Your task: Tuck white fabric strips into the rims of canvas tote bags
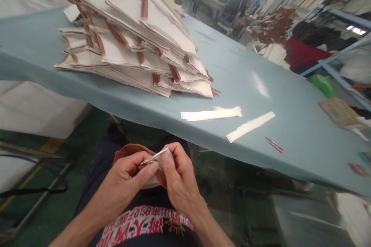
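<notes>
Above my lap, in front of the table edge, both hands pinch a small brown and white fabric piece. My left hand is closed on its folded edge, thumb and index finger together. My right hand grips the white end with the thumb pressed on top. Brown material curves up behind the fingers, and a pale part shows below them. Most of the piece is hidden by my hands. On the table beyond lie two cream fabric strips, and a small pink-handled tool is to their right.
A tall stack of cream cloth pieces with brown straps leans on the blue-covered table. A cardboard box sits at the right. Farther back are a person, brown material piles and shelving.
</notes>
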